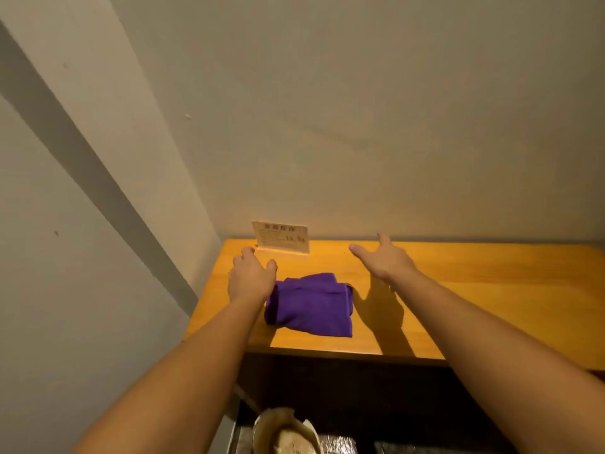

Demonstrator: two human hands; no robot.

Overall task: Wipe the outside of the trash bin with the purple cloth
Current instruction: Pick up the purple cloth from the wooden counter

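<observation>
A folded purple cloth (311, 304) lies on a wooden tabletop (474, 290) near its front left corner. My left hand (250, 276) hovers at the cloth's left edge, fingers spread, holding nothing; whether it touches the cloth is unclear. My right hand (383, 260) is held above the table to the right of the cloth, fingers apart and empty. Below the table, at the bottom of the view, sits the rim of a trash bin (286, 430) with a light liner and some waste inside; most of it is cut off.
A small card sign (281, 239) stands against the wall at the back of the table. Walls close in on the left and behind. Dark space lies under the table front.
</observation>
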